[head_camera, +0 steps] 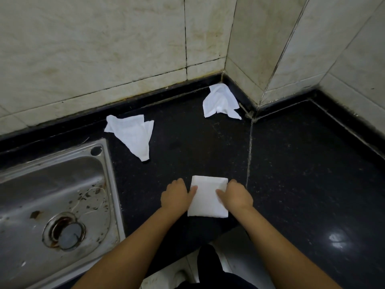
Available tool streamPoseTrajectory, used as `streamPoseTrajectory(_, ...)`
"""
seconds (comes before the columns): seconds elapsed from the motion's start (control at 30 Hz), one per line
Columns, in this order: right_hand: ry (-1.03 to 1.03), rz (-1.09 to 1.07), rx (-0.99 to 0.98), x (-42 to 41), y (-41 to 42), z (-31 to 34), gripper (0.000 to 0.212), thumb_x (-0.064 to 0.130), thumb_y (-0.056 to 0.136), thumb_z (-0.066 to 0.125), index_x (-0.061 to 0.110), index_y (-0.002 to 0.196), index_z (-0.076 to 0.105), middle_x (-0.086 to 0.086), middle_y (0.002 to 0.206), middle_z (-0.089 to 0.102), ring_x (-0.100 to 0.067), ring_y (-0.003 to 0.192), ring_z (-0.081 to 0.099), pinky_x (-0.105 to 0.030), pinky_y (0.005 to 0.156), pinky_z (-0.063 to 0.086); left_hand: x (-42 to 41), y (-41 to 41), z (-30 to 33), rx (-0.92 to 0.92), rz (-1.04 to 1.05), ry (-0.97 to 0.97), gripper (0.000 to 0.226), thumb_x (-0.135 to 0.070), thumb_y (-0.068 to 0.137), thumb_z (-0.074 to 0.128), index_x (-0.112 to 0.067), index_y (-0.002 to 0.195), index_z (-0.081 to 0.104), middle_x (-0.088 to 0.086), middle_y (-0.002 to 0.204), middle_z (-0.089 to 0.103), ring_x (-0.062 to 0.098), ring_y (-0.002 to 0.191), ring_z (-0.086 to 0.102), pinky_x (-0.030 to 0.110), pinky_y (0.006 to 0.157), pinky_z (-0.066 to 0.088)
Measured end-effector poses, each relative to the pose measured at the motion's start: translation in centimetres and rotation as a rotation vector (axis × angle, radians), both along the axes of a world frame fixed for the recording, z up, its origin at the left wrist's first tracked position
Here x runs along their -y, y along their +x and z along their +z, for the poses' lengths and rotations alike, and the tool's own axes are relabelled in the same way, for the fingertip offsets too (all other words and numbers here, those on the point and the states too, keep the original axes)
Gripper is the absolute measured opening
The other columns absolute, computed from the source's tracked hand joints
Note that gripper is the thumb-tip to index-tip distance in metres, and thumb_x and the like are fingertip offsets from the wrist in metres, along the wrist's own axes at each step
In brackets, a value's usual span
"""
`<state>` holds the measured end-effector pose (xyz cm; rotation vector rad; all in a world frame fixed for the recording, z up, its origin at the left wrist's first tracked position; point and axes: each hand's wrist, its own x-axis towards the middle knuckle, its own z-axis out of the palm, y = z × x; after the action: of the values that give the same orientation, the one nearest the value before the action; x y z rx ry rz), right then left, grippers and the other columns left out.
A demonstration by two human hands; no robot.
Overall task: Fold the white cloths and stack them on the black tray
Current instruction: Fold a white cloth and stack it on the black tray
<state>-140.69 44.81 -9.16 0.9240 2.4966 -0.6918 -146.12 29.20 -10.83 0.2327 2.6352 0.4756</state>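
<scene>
Near the counter's front edge, the left hand point(176, 195) and right hand point(236, 195) pinch the folded cloth point(207, 202) by its sides, and would do well to square its edges before creasing.

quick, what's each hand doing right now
Left hand: grips the left edge of the folded cloth.
Right hand: grips its right edge.
</scene>
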Motion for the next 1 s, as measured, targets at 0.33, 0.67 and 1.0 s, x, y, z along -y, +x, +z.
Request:
streamPoseTrajectory(0.33,-0.253,-0.076,-0.071,-1.1,-1.2,0.4,0.027,0.019,0.091,0.048,0.01,0.114,0.058,-0.008,0.114,0.062,-0.018,0.091,0.056,-0.027,0.074,0.044,-1.5,-1.9,1.2,0.135,0.053,0.296,0.018,-0.024,0.09,0.055,-0.018,0.076,0.046,-0.003,0.078,0.05,0.01,0.07,0.049,0.024,0.064,0.041)
streamPoseTrajectory(0.67,-1.006,-0.739,-0.457,-1.5,5.9,4.2,0.011,-0.002,0.088,0.055,0.001,0.096,0.062,-0.015,0.091,0.067,-0.026,0.081,0.063,-0.036,0.068,0.052,-1.5,1.6,6.2,0.279,-0.01,0.734,0.008,-0.013,0.092,0.051,-0.02,0.095,0.055,0.002,0.091,0.069,0.015,0.085,0.064,0.026,0.069,0.048)
streamPoseTrajectory(1.0,-0.939,-1.122,-0.929,1.8,25.9,5.5,0.012,0.007,0.093,0.054,0.007,0.099,0.064,-0.014,0.103,0.07,-0.029,0.093,0.066,-0.04,0.073,0.054,-4.5,15.3,8.7,0.785,-0.252,0.833,0.018,-0.006,0.097,0.044,-0.012,0.103,0.06,0.01,0.105,0.069,0.018,0.089,0.068,0.03,0.074,0.057)
